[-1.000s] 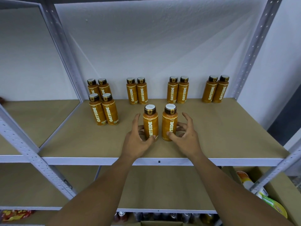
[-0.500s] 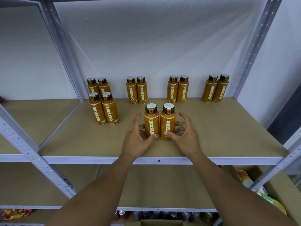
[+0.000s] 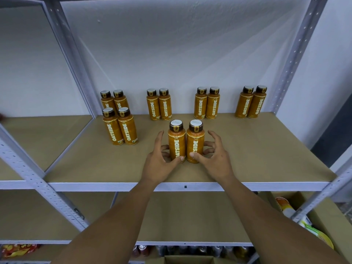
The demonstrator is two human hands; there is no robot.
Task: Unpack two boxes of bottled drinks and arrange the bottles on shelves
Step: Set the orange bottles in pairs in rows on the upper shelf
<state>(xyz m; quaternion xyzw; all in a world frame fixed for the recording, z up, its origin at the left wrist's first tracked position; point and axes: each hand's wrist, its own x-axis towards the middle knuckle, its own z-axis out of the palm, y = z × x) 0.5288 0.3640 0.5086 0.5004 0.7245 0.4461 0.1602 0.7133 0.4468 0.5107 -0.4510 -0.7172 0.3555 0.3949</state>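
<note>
Two orange OATSIDE bottles stand upright and touching on the brown shelf board (image 3: 262, 155), near its front middle. My left hand (image 3: 159, 162) holds the left bottle (image 3: 176, 142) low down, thumb on its front and fingers round its left side. My right hand (image 3: 216, 161) holds the right bottle (image 3: 195, 142) the same way from the right. Both index fingers stick up clear of the bottles. Behind stand three more pairs (image 3: 159, 105) (image 3: 207, 104) (image 3: 250, 103) along the wall and a group of several bottles (image 3: 120, 126) at the back left.
Grey perforated uprights (image 3: 294, 54) (image 3: 76, 60) frame the shelf. The lower shelf board (image 3: 181, 216) lies beneath. An open cardboard box (image 3: 322, 218) with packaged goods sits low right, another box top (image 3: 188, 260) at the bottom centre, and cans (image 3: 190, 249) line the bottom level.
My hands have brought the two front bottles together until they touch and slid them slightly further back on the shelf.
</note>
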